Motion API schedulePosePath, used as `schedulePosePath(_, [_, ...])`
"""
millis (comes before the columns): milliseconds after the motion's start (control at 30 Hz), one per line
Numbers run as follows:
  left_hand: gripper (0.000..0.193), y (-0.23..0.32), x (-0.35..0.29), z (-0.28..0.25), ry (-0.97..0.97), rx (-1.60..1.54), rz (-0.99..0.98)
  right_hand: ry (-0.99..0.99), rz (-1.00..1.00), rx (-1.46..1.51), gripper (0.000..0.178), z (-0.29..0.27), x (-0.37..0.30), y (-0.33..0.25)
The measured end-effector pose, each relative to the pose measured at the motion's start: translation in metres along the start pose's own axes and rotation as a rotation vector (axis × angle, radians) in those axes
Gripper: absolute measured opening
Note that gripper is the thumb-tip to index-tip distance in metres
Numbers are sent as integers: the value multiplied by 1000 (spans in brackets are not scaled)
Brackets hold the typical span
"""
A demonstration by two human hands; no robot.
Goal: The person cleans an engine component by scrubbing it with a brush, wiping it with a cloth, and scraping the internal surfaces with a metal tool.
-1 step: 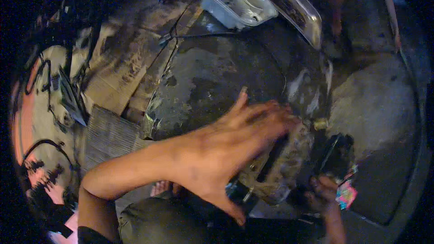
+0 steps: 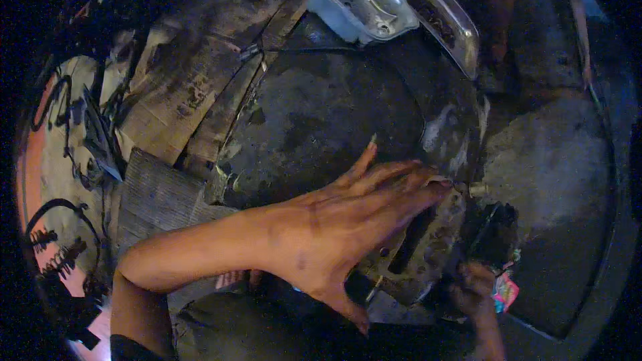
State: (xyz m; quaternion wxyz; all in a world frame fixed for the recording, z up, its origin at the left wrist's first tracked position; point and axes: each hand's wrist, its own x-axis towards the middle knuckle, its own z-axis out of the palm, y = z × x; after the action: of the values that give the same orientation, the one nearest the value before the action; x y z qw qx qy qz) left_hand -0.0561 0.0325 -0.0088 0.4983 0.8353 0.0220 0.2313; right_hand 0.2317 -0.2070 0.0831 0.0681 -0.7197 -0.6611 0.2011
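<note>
My left hand (image 2: 354,220) reaches in from the lower left with thumb and fingers stretched apart. Its fingertips lie over the far end of a grimy, oil-stained metal part (image 2: 438,244) that has a long dark slot. Part of the metal is hidden beneath the palm. At the near right side of that part is my right hand (image 2: 475,287), small and in shadow, its fingers curled. Whatever they grip, if anything, is too dark to make out. A brassy stub (image 2: 477,190) sticks out beyond my left fingertips.
A pale plastic tub (image 2: 364,3) stands at the far side beside a clear tray (image 2: 445,17). Dark, worn sheeting (image 2: 321,113) spreads ahead, with cardboard (image 2: 177,93) on the left. Black cables (image 2: 63,100) lie far left. A colourful wrapper (image 2: 506,292) sits beside my right hand.
The whole view has shifted slightly, so most things sit a little lower and to the right. My left hand stays over the metal part, and my right hand remains beside it.
</note>
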Motion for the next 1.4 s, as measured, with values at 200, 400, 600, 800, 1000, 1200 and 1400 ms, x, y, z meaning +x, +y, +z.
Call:
schedulePosePath(200, [136,-13,21,3,89,-87,90,34,624,672,41,18,-29,53])
schedulePosePath(400, [129,-20,38,23,204,-187,106,67,-597,-333,52,13,-19,82])
schedulePosePath(600, [122,-15,41,20,149,-141,94,50,560,289,60,19,-53,67])
schedulePosePath(800, [135,-14,37,14,87,-239,73,-165,148,7,50,11,-62,59])
schedulePosePath(1000, [122,-11,42,10,75,-142,114,10,-480,-425,35,12,-8,25])
schedulePosePath(1200, [122,-4,40,20,175,-147,95,66,-194,75,51,26,-13,-7])
schedulePosePath(1400, [123,9,30,6,226,-90,96,-25,-94,-160,57,14,2,-30])
